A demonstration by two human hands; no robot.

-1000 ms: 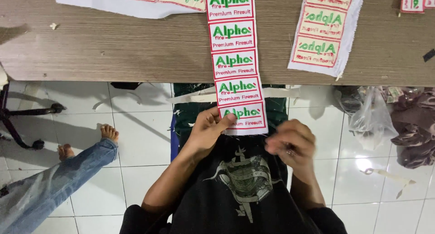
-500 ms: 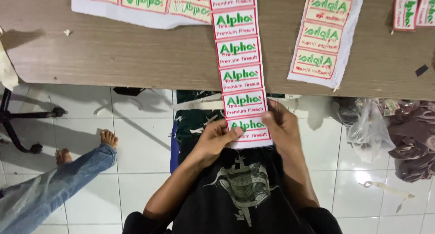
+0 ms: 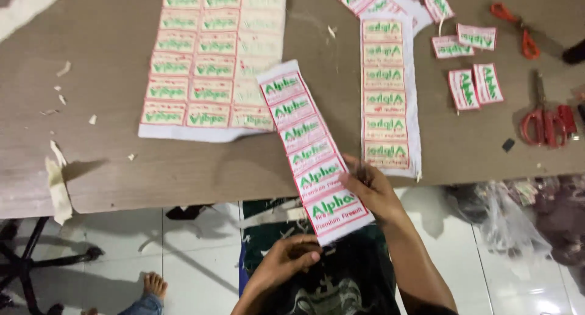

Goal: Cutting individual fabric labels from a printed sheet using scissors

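A long white strip of red-bordered labels with green lettering (image 3: 304, 144) lies slanted over the front edge of the brown table (image 3: 183, 168). My right hand (image 3: 372, 193) pinches the strip's right edge near its lower end, which hangs past the table over my lap. My left hand (image 3: 292, 260) sits just below the strip's bottom edge. Its fingers are curled and nothing shows in them.
A wide sheet of the same labels (image 3: 207, 65) lies at the left and another strip (image 3: 387, 95) at the right. Loose cut labels (image 3: 475, 83), red scissors (image 3: 545, 123) and orange scissors (image 3: 518, 28) sit far right. A plastic bag (image 3: 506, 223) and another person's bare foot (image 3: 152, 284) are on the floor.
The strip has swung from straight to slanted. My left hand has come off it and dropped toward my lap, while my right hand keeps hold. The view now takes in more of the table.
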